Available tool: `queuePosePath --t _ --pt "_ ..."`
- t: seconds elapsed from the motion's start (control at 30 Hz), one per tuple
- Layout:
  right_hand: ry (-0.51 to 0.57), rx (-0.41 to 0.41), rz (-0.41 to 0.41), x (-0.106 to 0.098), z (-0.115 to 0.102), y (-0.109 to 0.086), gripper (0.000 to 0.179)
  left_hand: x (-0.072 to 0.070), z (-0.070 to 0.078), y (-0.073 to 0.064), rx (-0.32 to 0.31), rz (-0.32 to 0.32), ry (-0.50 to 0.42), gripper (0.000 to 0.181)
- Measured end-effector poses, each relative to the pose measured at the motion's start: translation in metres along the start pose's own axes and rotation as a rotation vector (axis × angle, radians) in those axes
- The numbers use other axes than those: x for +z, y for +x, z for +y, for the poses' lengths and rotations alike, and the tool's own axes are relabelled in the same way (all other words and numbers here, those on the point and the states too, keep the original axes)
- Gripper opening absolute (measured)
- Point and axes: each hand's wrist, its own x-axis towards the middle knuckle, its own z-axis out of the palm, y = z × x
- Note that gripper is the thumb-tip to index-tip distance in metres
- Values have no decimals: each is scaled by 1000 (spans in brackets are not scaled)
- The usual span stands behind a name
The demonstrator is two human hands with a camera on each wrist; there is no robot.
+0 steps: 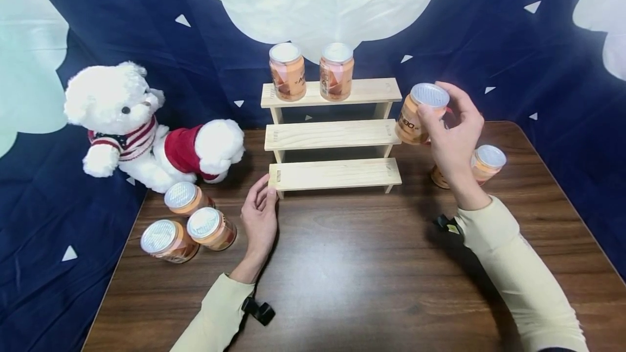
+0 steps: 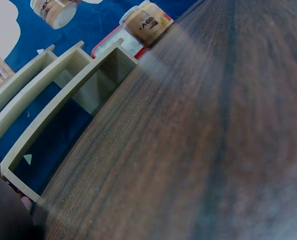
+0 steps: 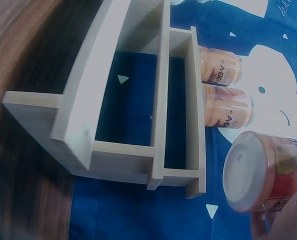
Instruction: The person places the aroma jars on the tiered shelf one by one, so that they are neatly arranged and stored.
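My right hand [image 1: 457, 134] grips an orange-labelled can [image 1: 412, 124] with a silver lid, thumb on the near side. The can is raised beside the right end of the three-tier wooden shelf [image 1: 337, 174], between its middle and top steps in the head view. In the right wrist view the pale base of the held can [image 3: 242, 172] shows. My left hand [image 1: 260, 216] holds the left end of the lowest step, its fingertips at the leg. Two similar cans, one left [image 1: 287, 72] and one right [image 1: 336, 72], stand upright on the top step.
Three more cans [image 1: 211, 228] cluster on the table's left side, near a white teddy bear [image 1: 124, 107] in red clothes. Behind my right forearm stand other cans [image 1: 489, 163]. A red-edged white object [image 2: 121, 42] lies beyond the shelf. A dark blue cloth [image 1: 538, 58] hangs behind the table.
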Motion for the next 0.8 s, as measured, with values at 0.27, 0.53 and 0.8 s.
queuePosePath --t 0.27,0.53,0.8 --pt "11 -32 -61 10 1 10 46 -1 -2 0 2 4 -1 35" --pt "-1 14 -61 20 4 18 46 -1 -4 0 2 -1 -7 35" --pt "-4 32 -76 29 5 27 43 -2 -5 1 18 -21 -11 35"
